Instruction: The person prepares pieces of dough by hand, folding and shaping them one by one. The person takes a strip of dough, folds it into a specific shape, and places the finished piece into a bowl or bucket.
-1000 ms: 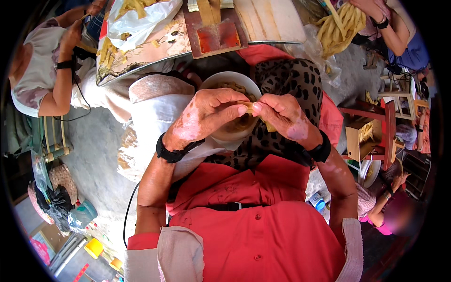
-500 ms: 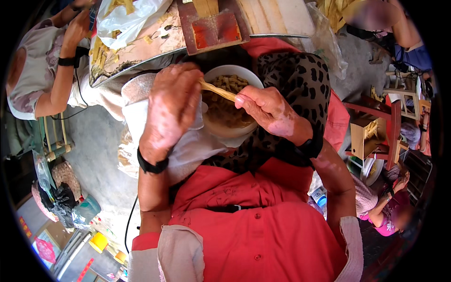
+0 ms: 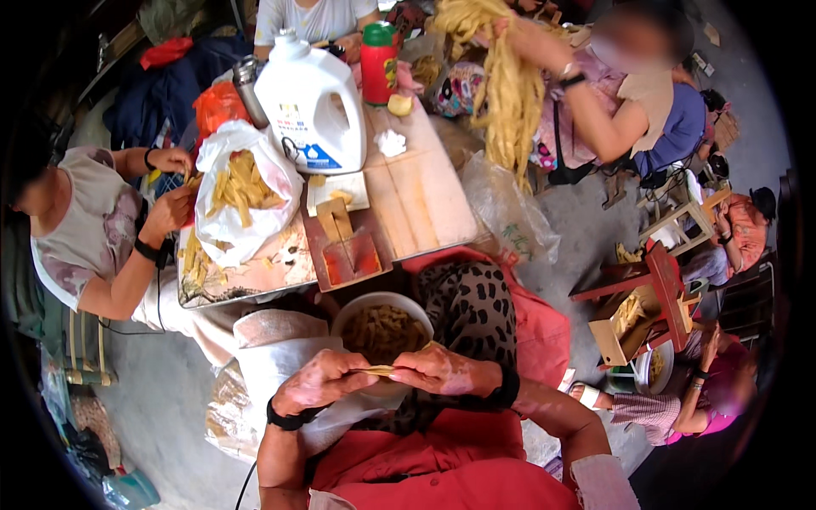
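Between my two hands stretches a short, pale yellow, twisted strip (image 3: 374, 371) of what looks like dried or pickled vegetable. My left hand (image 3: 321, 381) pinches one end, thumb against fingers. At the other end my right hand (image 3: 446, 371) has its fingertips closed on it, close to the left. Both hands hover over the near edge of a white bowl (image 3: 380, 298) in my lap. Brownish-yellow strips (image 3: 384, 331) fill the bowl. A white cloth (image 3: 276, 348) lies over my left thigh, partly under my left forearm.
Ahead stands a low table (image 3: 425, 204) bearing a wooden block tool (image 3: 348, 251), a white jug (image 3: 310, 106), a red flask (image 3: 379, 64) and a plastic bag (image 3: 242, 191) of yellow strips. Co-workers sit left, ahead and right; one lifts long yellow strands (image 3: 508, 102). A red stool (image 3: 659, 285) stands right.
The view has tilted up, bringing more of the table and people into sight. My hands have come nearer each other, both still on the strip, and the left has turned from above it.
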A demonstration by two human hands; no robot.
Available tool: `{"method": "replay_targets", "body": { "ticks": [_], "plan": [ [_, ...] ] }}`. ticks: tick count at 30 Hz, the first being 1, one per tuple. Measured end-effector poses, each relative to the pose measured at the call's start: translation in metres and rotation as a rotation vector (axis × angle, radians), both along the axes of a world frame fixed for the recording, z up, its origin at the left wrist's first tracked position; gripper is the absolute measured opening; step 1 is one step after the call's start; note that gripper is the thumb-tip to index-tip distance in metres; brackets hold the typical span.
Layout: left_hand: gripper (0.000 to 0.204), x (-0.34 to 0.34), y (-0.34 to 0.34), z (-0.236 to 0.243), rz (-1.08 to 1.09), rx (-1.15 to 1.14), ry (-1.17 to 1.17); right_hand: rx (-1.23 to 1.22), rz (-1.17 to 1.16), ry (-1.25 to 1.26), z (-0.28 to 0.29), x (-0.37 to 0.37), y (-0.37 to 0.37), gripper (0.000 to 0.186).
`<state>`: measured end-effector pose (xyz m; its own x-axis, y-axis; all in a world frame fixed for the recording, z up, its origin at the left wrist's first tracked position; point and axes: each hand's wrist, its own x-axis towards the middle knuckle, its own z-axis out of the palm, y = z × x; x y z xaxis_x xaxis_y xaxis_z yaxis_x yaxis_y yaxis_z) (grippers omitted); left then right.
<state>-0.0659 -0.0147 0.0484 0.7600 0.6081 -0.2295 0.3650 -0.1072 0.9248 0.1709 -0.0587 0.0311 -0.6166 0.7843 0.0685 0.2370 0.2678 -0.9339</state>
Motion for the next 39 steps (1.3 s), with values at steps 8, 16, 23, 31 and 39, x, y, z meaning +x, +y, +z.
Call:
{"method": "replay_targets", "body": {
  "ticks": [8, 16, 23, 31, 39],
  "plan": [
    [0.016, -0.013, -0.009, 0.015, 0.645, -0.616, -0.945, 0.237, -0.191, 0.123, 0.029, -0.028, 0.004, 0.010],
    [0.022, 0.030, -0.028, 0.025, 0.514, -0.133, -0.563, 0.207, -0.431, 0.210, 0.015, -0.041, -0.006, 0.009],
    [0.022, 0.040, -0.028, -0.009, 0.214, 0.603, -0.294, -0.167, -0.397, 0.218, 0.004, -0.018, -0.027, 0.024],
    [0.019, 0.051, -0.040, -0.007, 0.226, 0.626, -0.286, -0.373, -0.435, 0.264, -0.004, -0.017, -0.034, 0.032],
    [0.023, 0.050, -0.048, -0.004, 0.289, 1.033, -0.311, -0.189, -0.458, 0.195, 0.018, -0.024, -0.039, 0.025]
  ]
}}
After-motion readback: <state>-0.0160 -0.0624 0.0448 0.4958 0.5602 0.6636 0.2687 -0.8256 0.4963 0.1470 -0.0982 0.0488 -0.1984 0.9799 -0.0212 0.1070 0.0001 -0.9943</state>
